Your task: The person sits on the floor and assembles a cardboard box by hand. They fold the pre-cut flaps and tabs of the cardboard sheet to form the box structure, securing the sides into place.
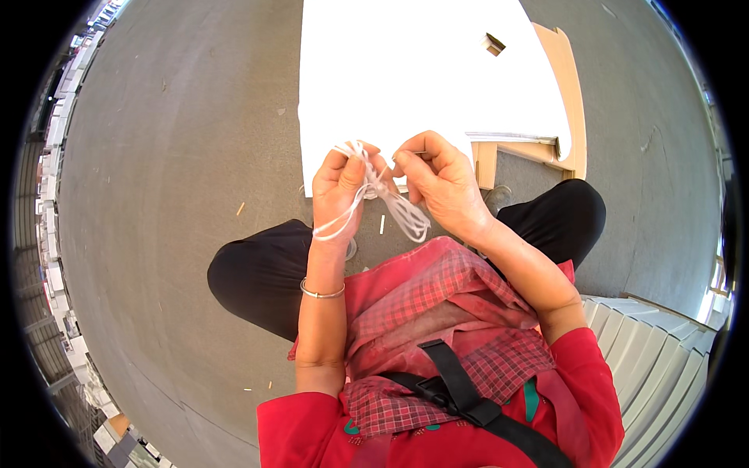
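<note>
A looped bundle of white string [407, 216] hangs between my hands, above my lap. My left hand [340, 187] is closed around the upper part of the bundle, with loops showing over its fingers and one strand curving down past the wrist. To its right, my right hand [443, 186] is closed in a pinch, thumb against forefinger. A thin end, seemingly of the same string, shows at its fingertips. The rest of what lies inside that pinch is too small to make out. Both hands are close together, just in front of a large white board [390, 70].
The board has a small square cutout and rests over a light wooden frame [576, 101]. My bent knees lie either side. Pale panels [647, 351] are stacked at the lower right. Small wood slivers [240, 209] lie on the grey floor [179, 156].
</note>
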{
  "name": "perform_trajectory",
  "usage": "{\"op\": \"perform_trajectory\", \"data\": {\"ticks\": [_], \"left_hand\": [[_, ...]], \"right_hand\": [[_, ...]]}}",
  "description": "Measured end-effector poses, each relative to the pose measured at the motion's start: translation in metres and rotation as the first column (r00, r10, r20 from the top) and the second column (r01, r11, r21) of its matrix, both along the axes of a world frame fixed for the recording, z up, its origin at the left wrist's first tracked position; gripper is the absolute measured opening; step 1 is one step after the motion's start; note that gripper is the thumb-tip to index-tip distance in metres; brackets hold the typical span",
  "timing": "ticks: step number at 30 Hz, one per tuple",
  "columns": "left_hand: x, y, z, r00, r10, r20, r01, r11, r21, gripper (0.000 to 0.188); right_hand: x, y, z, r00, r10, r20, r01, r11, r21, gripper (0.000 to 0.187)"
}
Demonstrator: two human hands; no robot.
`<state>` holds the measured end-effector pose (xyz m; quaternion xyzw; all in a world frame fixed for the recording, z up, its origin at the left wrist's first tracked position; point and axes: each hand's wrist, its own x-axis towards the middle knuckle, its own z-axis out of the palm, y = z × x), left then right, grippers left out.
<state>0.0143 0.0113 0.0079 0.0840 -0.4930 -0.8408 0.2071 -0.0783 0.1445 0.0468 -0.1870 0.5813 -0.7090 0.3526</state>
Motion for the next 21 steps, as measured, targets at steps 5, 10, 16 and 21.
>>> {"op": "perform_trajectory", "data": {"ticks": [5, 10, 16, 21], "left_hand": [[-0.003, 0.01, -0.005, 0.999, -0.038, 0.014, 0.037, 0.996, 0.084, 0.029], [-0.004, 0.01, -0.006, 0.999, 0.023, 0.032, -0.029, 0.981, 0.191, 0.036], [-0.004, 0.011, -0.003, 0.997, -0.025, 0.079, 0.012, 0.987, 0.16, 0.041], [-0.006, 0.016, -0.003, 0.997, -0.022, 0.078, 0.018, 0.998, 0.053, 0.041]], "right_hand": [[0.003, 0.001, -0.001, 0.989, -0.014, 0.149, 0.034, 0.99, -0.135, 0.01], [-0.006, 0.004, 0.002, 0.994, 0.084, 0.069, -0.08, 0.995, -0.052, 0.011], [-0.02, 0.004, 0.0, 0.947, 0.315, -0.061, -0.312, 0.949, 0.053, 0.012], [-0.015, -0.002, -0.003, 0.978, 0.205, 0.02, -0.206, 0.978, 0.038, 0.012]]}}
